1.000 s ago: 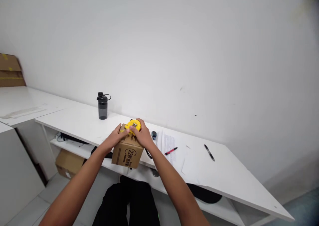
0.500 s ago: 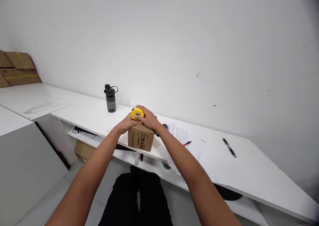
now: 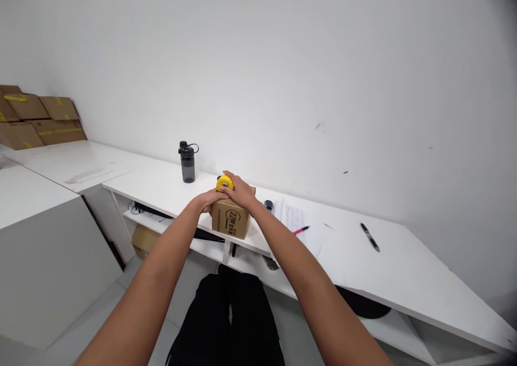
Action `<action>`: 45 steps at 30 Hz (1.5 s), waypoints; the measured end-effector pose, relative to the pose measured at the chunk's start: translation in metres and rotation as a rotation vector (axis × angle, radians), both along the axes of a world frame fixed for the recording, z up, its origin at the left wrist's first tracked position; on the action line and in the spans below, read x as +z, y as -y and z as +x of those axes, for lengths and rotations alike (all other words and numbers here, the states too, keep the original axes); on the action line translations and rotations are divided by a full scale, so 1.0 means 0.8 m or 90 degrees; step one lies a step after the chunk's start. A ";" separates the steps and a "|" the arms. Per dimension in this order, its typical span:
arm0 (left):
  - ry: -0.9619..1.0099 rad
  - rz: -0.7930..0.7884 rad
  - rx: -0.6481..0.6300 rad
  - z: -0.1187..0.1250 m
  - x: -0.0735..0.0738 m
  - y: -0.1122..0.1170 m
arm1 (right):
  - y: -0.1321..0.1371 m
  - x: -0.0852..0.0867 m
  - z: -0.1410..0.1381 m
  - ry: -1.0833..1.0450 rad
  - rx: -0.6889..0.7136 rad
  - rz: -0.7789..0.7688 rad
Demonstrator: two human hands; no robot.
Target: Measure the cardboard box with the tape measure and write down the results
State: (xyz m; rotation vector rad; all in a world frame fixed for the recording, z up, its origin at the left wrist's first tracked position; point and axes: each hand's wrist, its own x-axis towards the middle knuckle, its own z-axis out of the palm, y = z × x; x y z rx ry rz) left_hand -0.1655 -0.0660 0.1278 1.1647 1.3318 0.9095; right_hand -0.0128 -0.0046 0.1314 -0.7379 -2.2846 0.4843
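Observation:
A small brown cardboard box (image 3: 230, 220) with dark printing stands near the front edge of the white desk. On its top, toward the back, sits a yellow tape measure (image 3: 224, 182). My right hand (image 3: 241, 191) is closed round the tape measure from the right, its thumb over the front. At the box's upper left edge is my left hand (image 3: 207, 199), closed, with its thumb laid across the top just below the tape measure. Its other fingers are partly hidden. Whether any tape blade is pulled out cannot be seen.
A dark water bottle (image 3: 188, 164) stands behind, to the left. Right of the box lie a small dark-blue object (image 3: 269, 205), written papers (image 3: 297, 218), a red pen (image 3: 301, 230) and a black pen (image 3: 370, 237). Cardboard boxes (image 3: 60, 132) are stacked far left. A shelf (image 3: 210, 250) runs below the desktop.
The view has shifted slightly left, so more stacked boxes show. Both hands stay at the box and tape measure; my left fingers sit a little lower at the box's left side.

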 end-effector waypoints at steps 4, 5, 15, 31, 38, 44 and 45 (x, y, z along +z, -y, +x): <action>0.007 -0.017 0.017 -0.001 0.002 0.003 | 0.000 0.002 0.001 -0.012 0.004 -0.016; 0.011 -0.014 0.017 -0.001 0.002 0.003 | -0.002 0.005 0.002 -0.015 0.012 -0.030; 0.091 0.219 0.060 0.002 -0.021 -0.002 | 0.001 0.063 0.000 0.006 0.137 -0.084; 0.146 0.154 0.009 -0.013 -0.031 -0.018 | -0.042 0.062 0.005 0.187 0.203 -0.076; 0.127 0.152 -0.018 -0.008 -0.026 -0.010 | -0.053 0.056 0.006 0.243 0.170 -0.060; 0.036 0.265 0.002 -0.005 -0.026 -0.005 | -0.054 0.059 0.007 0.244 0.172 -0.081; 0.019 0.260 -0.003 -0.006 -0.026 -0.006 | -0.052 0.058 0.009 0.239 0.167 -0.085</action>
